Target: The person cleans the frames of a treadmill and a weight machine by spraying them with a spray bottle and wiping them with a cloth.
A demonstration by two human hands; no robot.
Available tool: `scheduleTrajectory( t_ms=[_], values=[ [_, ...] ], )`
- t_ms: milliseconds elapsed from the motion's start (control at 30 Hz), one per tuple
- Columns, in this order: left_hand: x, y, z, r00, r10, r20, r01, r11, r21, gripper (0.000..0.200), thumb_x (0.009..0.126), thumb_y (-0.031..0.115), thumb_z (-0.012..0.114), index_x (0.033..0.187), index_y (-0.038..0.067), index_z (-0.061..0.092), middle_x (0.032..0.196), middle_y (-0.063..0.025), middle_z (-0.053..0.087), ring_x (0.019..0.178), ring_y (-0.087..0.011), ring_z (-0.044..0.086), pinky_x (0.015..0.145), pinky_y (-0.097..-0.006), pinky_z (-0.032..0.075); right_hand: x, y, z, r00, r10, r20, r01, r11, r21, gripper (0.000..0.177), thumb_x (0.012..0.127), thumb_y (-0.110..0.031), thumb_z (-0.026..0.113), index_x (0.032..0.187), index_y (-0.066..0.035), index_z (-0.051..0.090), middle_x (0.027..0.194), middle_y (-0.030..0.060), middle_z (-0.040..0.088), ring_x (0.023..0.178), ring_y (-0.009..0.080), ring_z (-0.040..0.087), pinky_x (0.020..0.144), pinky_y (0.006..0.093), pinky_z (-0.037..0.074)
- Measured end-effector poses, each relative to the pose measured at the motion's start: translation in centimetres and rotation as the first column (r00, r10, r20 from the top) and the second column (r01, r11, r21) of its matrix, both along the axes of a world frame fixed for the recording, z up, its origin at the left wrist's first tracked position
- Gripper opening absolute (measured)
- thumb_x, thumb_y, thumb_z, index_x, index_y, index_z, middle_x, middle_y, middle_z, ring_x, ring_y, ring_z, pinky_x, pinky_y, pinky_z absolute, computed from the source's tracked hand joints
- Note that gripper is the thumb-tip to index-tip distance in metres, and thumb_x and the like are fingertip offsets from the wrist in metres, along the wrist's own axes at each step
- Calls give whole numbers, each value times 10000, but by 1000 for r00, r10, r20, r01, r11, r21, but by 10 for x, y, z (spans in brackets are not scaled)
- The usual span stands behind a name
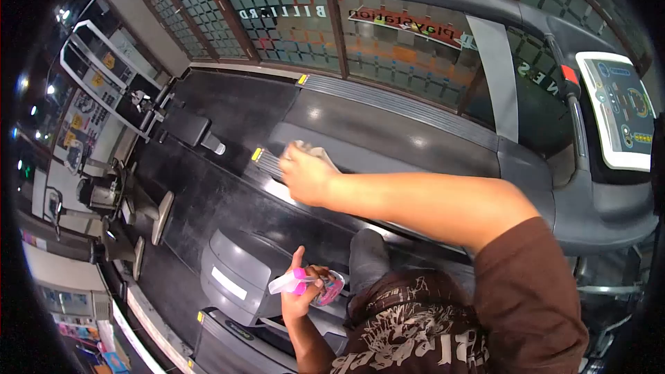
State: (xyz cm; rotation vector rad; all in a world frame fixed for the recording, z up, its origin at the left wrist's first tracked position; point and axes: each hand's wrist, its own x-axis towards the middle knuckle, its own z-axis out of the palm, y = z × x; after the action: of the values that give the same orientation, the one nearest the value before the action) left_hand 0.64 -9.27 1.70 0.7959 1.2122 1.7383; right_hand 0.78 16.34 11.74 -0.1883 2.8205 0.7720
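My right hand [308, 179] is closed around a crumpled pale cloth [313, 151], part of which is hidden by the fingers. It is over the rear end of a treadmill [388, 125], close to the yellow-marked tip of the nearer side rail [273, 164]. Lower down, in front of my body, my left hand [296, 303] grips a spray bottle [331, 289] with a pink and white spray head and a clear body showing pink. Its thumb sticks up, and the nozzle points left.
The treadmill's console [620, 111] and handrail [578, 131] rise at the right. Another treadmill's grey motor cover [235, 277] stands at lower left. Beyond are a weight bench [187, 128], an exercise bike [104, 194] and glass panels [284, 21] with lettering.
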Motion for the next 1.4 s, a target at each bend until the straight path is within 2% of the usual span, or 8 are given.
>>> scheduleTrajectory(
  t_ms=[67, 200, 300, 433, 567, 900, 1067, 1400],
  values=[
    [0, -2, 3, 1000, -13, -6, 13, 999, 32, 836, 772, -39, 695, 1503, -70, 290, 694, -47, 603, 800, -293, 690, 940, -463, 482, 42, 1, -8, 988, 98, -116, -80, 985, 152, 214, 843, -291, 627, 955, -207, 789, 1074, -23, 705, 1194, 274, 517, 1048, 513, 372],
    [-7, 6, 7, 996, -81, -26, 84, 992, 96, 820, 778, -44, 704, 1494, -76, 307, 722, -65, 627, 812, -281, 692, 919, -444, 494, 132, -14, 40, 1000, 17, 7, -15, 991, -132, 195, 830, -326, 642, 925, -234, 786, 1033, -22, 674, 1156, 247, 505, 941, 482, 406],
    [-20, 12, 10, 990, -131, -52, 135, 988, 72, 815, 791, -44, 715, 1496, -70, 308, 722, -65, 626, 813, -263, 689, 888, -433, 507, 196, -18, 63, 996, 13, 91, -2, 993, -120, 202, 821, -341, 632, 846, -213, 786, 987, -25, 614, 1122, 258, 490, 873, 464, 412],
    [-36, 14, 10, 989, -145, -21, 146, 988, 43, 801, 808, -30, 735, 1495, -54, 324, 746, -78, 641, 812, -249, 687, 855, -420, 519, 217, -11, 63, 976, 81, -203, -107, 987, -121, 222, 811, -326, 610, 796, -164, 761, 956, 7, 588, 1078, 238, 499, 817, 431, 428],
    [-56, 8, 18, 989, -138, -55, 140, 989, 38, 795, 812, -25, 742, 1493, -46, 333, 772, -96, 659, 809, -243, 683, 845, -415, 523, 169, 2, 47, 989, 107, -101, -132, 948, -288, 212, 799, -331, 590, 771, -182, 739, 959, -23, 586, 1054, 219, 508, 827, 441, 448],
    [-101, -49, 23, 993, 119, 13, -118, 992, -54, 753, 792, -46, 747, 1454, -68, 389, 867, -122, 693, 854, -266, 699, 839, -425, 533, -48, 21, -19, 928, 305, -212, -330, 940, -91, 238, 792, -327, 586, 660, -181, 720, 852, -69, 626, 1098, 224, 498, 890, 491, 430],
    [-113, -73, 15, 982, 186, 41, -184, 982, -40, 717, 799, -46, 723, 1436, -79, 393, 826, -88, 674, 870, -277, 703, 905, -437, 501, -137, 22, -30, 971, 181, -155, -190, 981, -44, 258, 906, -305, 553, 889, -197, 787, 989, -56, 685, 1145, 232, 500, 945, 507, 372],
    [-129, -67, 5, 976, 209, 61, -203, 975, -87, 731, 793, -38, 717, 1436, -87, 375, 825, -59, 657, 869, -280, 704, 939, -440, 480, -132, -1, -30, 1000, 10, -2, -10, 1000, -30, 250, 906, -281, 579, 1000, -181, 788, 1094, -16, 662, 1162, 250, 474, 888, 503, 360]
  ],
)
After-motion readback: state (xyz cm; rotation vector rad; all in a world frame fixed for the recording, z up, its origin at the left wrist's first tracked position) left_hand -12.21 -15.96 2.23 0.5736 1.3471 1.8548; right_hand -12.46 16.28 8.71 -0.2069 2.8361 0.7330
